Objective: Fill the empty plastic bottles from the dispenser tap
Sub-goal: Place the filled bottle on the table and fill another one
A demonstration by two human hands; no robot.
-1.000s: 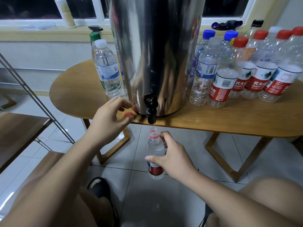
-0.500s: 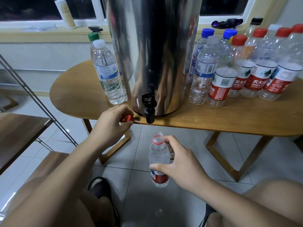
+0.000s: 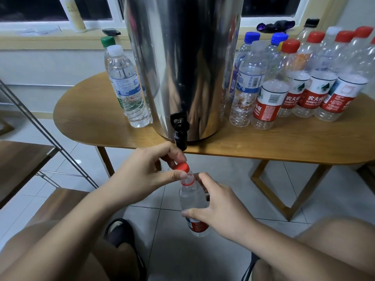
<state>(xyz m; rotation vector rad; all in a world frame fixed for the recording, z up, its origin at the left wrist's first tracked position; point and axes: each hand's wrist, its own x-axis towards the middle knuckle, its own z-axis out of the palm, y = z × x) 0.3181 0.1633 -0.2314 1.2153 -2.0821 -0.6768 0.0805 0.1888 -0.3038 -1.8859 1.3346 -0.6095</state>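
Red cap point(image 3: 181, 166) pinched in left grip point(image 3: 146, 175), just above open mouth of bottle point(image 3: 191, 198); bottle clasped upright by curled right grip point(image 3: 221, 213), below dispenser tap point(image 3: 180, 138), nearer than desk point(image 3: 97, 116) edge.

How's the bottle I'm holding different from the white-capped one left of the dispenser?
Held bottle: open, red label, in the right hand, its red cap in the left hand. White-capped bottle: closed, blue label, standing on the table. Both clear plastic.
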